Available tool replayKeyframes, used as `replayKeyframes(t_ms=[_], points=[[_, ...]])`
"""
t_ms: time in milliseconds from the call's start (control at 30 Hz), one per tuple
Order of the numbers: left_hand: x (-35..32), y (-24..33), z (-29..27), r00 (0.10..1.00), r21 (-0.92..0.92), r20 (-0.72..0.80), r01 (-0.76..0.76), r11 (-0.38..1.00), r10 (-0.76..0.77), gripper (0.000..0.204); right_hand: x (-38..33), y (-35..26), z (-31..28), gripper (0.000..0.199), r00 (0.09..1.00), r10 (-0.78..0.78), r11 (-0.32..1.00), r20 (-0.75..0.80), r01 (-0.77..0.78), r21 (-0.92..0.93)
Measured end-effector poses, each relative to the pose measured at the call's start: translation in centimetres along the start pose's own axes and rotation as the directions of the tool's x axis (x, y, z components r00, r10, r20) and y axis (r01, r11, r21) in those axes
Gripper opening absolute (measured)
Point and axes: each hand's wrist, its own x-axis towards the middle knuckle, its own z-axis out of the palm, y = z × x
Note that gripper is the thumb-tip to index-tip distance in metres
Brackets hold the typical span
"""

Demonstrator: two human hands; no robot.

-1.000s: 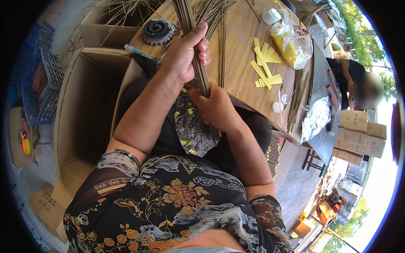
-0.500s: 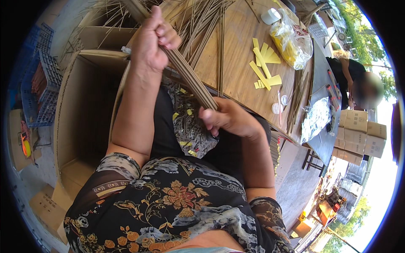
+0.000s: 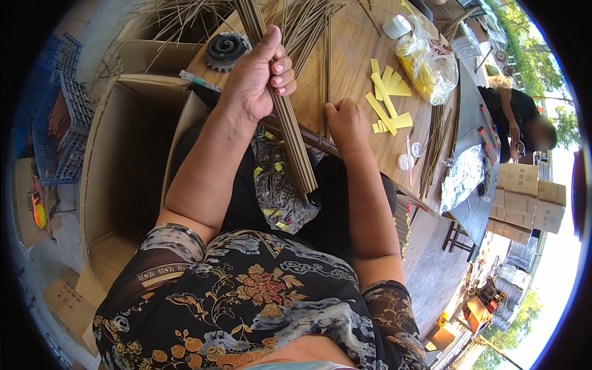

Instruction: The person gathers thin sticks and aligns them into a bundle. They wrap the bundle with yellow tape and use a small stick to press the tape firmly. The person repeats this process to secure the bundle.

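Note:
My left hand [image 3: 259, 77] grips a thick bundle of thin brown sticks [image 3: 295, 151] that slants from the top of the view down over my lap. My right hand [image 3: 346, 120] rests at the near edge of the wooden table [image 3: 351, 55], fingers curled on loose brown sticks [image 3: 325, 74] that lie there. The bundle's lower end hangs free between my arms. Yellow paper strips [image 3: 387, 98] lie on the table just right of my right hand.
An open cardboard box [image 3: 126, 166] stands at my left. A dark gear-shaped disc [image 3: 226, 50], a plastic bag of yellow strips [image 3: 425, 65], a tape roll [image 3: 396, 26] and more sticks [image 3: 435, 148] are on the table. Another person [image 3: 524, 126] sits beyond stacked boxes [image 3: 524, 197].
My right hand let go of the bundle's lower end and moved up to the loose sticks at the table edge. My left hand shifted right with the bundle, now steeper.

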Motion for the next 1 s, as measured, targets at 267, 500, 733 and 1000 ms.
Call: replayKeyframes(t_ms=[267, 500, 733, 1000], points=[[-0.2, -0.2, 0.2, 0.999, -0.023, -0.019, 0.045, 0.999, -0.046, 0.036, 0.8, -1.7, -1.5, 0.025, 0.991, 0.105, 0.977, 0.088, -0.087, -0.194], [-0.2, -0.2, 0.1, 0.999, -0.032, -0.003, 0.045, 0.998, -0.045, 0.036, 0.8, -0.8, -1.5, 0.024, 0.997, 0.067, 0.986, 0.037, -0.061, -0.153], [-0.2, -0.3, 0.1, 0.999, -0.056, -0.002, 0.047, 0.997, -0.047, 0.036, 2.2, 1.7, -0.9, 0.026, 0.995, 0.076, 0.987, 0.071, -0.065, -0.144], [-0.3, -0.2, 0.2, 0.999, -0.024, -0.013, 0.045, 0.999, -0.045, 0.037, 1.8, 2.2, -0.5, 0.032, 0.998, 0.063, 0.998, 0.0, -0.063, -0.012]])
